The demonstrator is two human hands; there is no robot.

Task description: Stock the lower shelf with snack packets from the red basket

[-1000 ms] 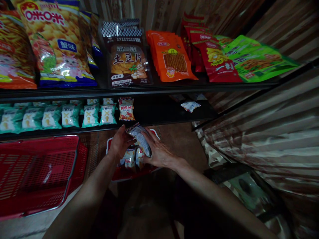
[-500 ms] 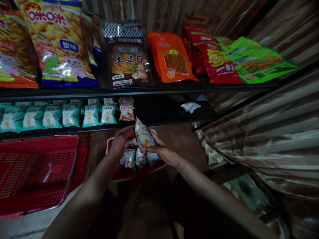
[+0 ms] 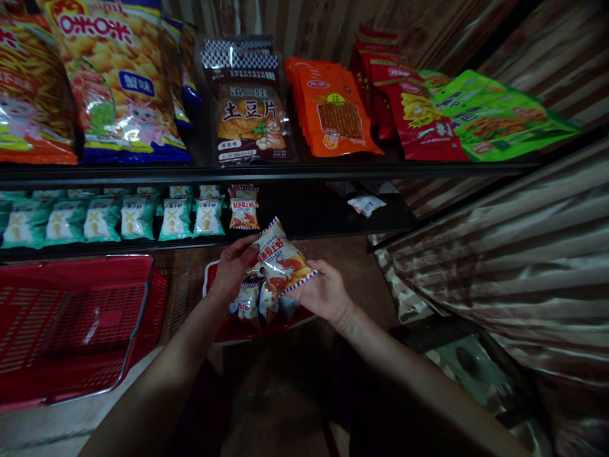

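Between my two hands is a small snack bag (image 3: 284,259) with red lettering and a striped crimped edge, its printed front facing me. My right hand (image 3: 326,291) is closed on its lower right side, thumb at the edge. On the bag's upper left edge, the fingers of my left hand (image 3: 236,259) pinch it. Below lies a red basket (image 3: 273,333) with a white rim, holding several similar small bags (image 3: 248,301). One matching bag (image 3: 244,208) stands on the lower shelf, just beyond my left hand.
Teal-and-white snack bags (image 3: 175,218) line the lower shelf (image 3: 304,212) at left. Farther right on it lies a small white bag (image 3: 366,204). Large snack bags (image 3: 126,82) fill the upper shelf. An empty-looking red basket (image 3: 90,324) sits at left; a patterned curtain (image 3: 514,254) hangs at right.
The snack bag has turned from edge-on to face me with its printed front. My right hand has shifted its grip to the bag's lower right side.
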